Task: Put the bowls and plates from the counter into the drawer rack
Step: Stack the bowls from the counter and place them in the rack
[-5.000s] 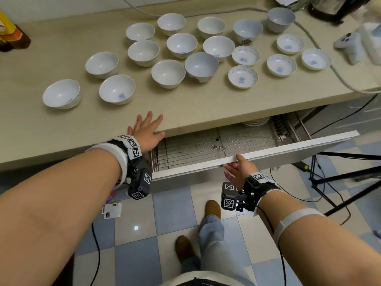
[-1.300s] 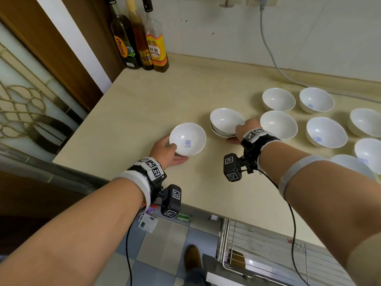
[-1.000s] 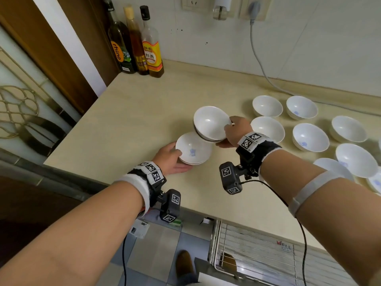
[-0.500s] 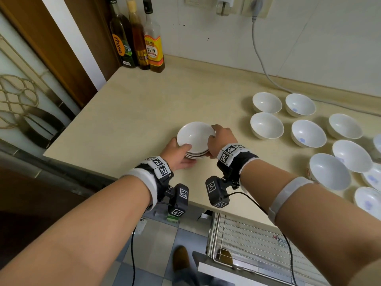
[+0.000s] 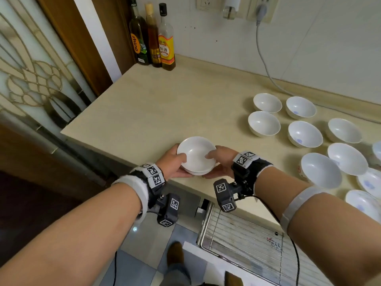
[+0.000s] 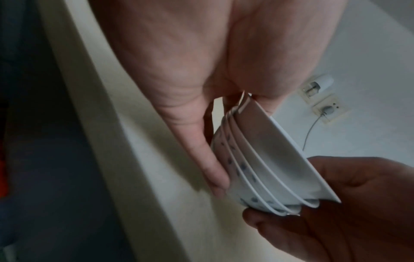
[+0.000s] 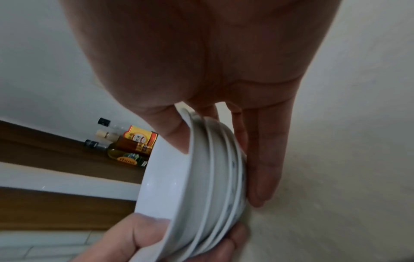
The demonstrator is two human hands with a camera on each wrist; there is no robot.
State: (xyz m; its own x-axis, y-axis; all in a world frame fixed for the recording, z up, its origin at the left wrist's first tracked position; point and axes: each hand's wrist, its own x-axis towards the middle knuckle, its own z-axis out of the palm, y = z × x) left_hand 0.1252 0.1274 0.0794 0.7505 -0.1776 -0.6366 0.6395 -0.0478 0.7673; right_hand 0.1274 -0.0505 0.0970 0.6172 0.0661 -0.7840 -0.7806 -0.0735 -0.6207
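Observation:
A stack of three nested white bowls (image 5: 195, 155) is held above the counter's front edge, near the beige counter (image 5: 165, 104). My left hand (image 5: 175, 164) grips the stack's left side, thumb over the rim and fingers underneath. My right hand (image 5: 220, 162) grips its right side the same way. The left wrist view shows the stack (image 6: 264, 159) edge-on, with my left hand's fingers (image 6: 201, 154) under it. The right wrist view shows the stack (image 7: 201, 177) between my thumb and fingers (image 7: 264, 168). Several more white bowls (image 5: 305, 134) stand on the counter at the right. The drawer rack (image 5: 247, 238) is pulled out below.
Three bottles (image 5: 152, 36) stand at the counter's back left corner by a brown door frame. A grey cable (image 5: 266, 65) runs from a wall socket down along the back of the counter. The tiled floor and my shoe (image 5: 175, 254) show beneath the drawer.
My right hand set its bowls into the bowl in my left hand. Both hands now hold the one stack, which has come a little toward the counter's front edge.

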